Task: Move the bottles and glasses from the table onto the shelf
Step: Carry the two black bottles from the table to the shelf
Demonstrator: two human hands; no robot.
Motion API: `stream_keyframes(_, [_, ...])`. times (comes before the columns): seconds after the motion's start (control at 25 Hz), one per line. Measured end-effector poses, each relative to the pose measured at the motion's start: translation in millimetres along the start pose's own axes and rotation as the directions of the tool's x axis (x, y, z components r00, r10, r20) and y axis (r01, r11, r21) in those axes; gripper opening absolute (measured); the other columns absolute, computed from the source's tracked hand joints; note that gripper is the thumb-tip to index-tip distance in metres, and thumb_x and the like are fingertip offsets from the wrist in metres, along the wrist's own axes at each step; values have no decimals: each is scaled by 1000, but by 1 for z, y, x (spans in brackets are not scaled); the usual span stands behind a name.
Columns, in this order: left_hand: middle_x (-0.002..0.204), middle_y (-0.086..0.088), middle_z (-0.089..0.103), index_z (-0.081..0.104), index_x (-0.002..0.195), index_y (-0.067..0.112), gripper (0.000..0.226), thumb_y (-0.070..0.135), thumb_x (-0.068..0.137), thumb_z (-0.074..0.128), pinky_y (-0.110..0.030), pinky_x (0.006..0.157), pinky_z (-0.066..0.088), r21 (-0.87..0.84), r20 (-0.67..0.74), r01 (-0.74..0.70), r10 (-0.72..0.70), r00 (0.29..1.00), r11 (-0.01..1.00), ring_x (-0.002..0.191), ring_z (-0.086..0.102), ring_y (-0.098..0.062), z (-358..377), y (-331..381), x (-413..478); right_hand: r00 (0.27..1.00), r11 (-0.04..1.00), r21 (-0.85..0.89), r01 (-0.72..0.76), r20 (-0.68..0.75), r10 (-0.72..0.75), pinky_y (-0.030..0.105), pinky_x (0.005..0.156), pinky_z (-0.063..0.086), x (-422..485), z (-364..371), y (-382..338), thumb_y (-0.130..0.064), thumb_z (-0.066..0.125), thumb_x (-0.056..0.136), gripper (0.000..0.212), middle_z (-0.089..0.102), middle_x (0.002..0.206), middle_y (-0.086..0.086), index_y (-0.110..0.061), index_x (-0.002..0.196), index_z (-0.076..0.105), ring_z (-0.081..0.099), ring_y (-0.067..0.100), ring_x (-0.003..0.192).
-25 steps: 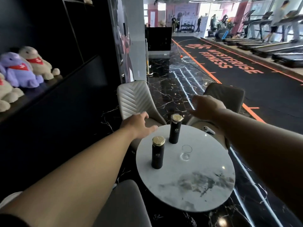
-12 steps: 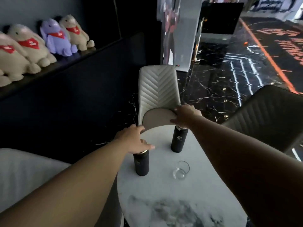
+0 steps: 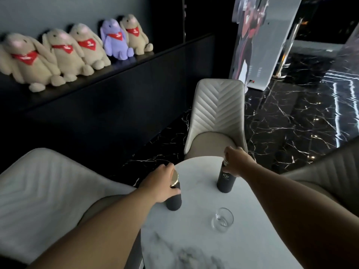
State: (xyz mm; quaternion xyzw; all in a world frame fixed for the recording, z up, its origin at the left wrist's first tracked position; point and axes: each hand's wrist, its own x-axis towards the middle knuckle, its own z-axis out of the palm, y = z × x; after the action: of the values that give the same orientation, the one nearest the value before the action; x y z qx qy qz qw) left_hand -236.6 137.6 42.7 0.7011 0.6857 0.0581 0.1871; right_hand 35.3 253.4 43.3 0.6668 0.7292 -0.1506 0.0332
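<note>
Two black bottles with gold caps stand on the round white marble table (image 3: 204, 249). My left hand (image 3: 157, 185) is wrapped around the upper part of the near bottle (image 3: 174, 201), its gold cap showing above my fingers. My right hand (image 3: 238, 163) grips the neck of the far bottle (image 3: 225, 181) and hides its cap. Both bottles rest upright on the tabletop. A small clear glass (image 3: 222, 219) stands by itself nearer to me, right of the near bottle. The dark shelf (image 3: 120, 68) runs along the wall at upper left.
Several plush rabbits (image 3: 64, 53) with red scarves sit in a row on the shelf. A cream chair (image 3: 217, 117) stands behind the table, another chair (image 3: 42, 200) at the left, a third (image 3: 326, 175) at the right. A banner stand (image 3: 258, 41) rises on the black marble floor.
My view swung left and down toward the shelf. Both hands came down from above the table and closed on the two bottles.
</note>
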Motion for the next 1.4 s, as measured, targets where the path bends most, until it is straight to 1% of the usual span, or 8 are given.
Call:
stream_keyframes(0.16, [97,6,51,46,108,27,55,49,73,83,-34,72,52,-15,-85,35,-36,996,999,82,57,-17,-54,-27,-24,978,977,-70,201,-37,-204,42,80,58,-13,-41,-55,-33,78,78,56,48,109,9,-21,126,52,64,37,96])
stream_keyframes(0.32, [89,4,57,46,99,22,54,43,69,87,-32,63,47,-66,-213,122,-133,968,990,76,58,-15,-152,-76,-80,899,910,-66,410,-140,-415,30,71,40,-34,-106,-162,-40,75,79,52,49,93,0,-19,122,54,48,25,82])
stream_keyframes(0.48, [83,4,60,49,93,22,54,48,63,86,-39,67,51,-59,-334,282,-285,898,958,73,60,-19,-248,-152,-164,756,772,-90,629,-160,-635,36,82,49,-73,-148,-298,-46,72,85,56,49,103,1,-18,129,53,59,34,104])
stream_keyframes(0.64, [74,8,57,49,81,24,52,52,58,86,-34,59,42,-120,-491,401,-406,771,908,66,54,-17,-319,-246,-280,616,634,-100,767,-163,-771,42,87,50,-140,-157,-452,-47,71,86,59,53,127,16,-18,132,48,60,40,113])
stream_keyframes(0.76, [75,8,58,55,86,22,52,54,61,87,-37,65,48,-157,-573,489,-483,662,858,68,57,-18,-353,-321,-380,460,481,-92,872,-180,-869,43,91,51,-205,-144,-572,-43,73,83,47,55,123,18,-17,115,50,60,41,112])
stream_keyframes(1.0, [88,11,58,51,100,28,57,46,60,88,-27,62,43,-310,-625,606,-638,451,732,79,59,-14,-395,-472,-572,244,256,-61,965,-158,-957,39,89,53,-346,-93,-807,-43,76,79,57,62,114,10,-20,126,54,62,34,104])
stream_keyframes(1.12, [90,12,56,44,98,33,59,46,59,87,-24,57,41,-361,-627,644,-687,368,675,75,57,-8,-410,-537,-647,181,191,-54,980,-144,-973,39,80,50,-402,-70,-907,-49,74,78,45,59,107,5,-26,108,50,59,29,95])
stream_keyframes(1.4, [113,-5,57,50,126,21,72,37,67,88,-35,79,52,-426,-641,745,-752,152,514,96,60,-25,-434,-672,-759,46,51,-50,997,-100,-994,42,81,52,-468,-32,-1093,-44,72,83,53,50,112,6,-23,125,46,60,32,99])
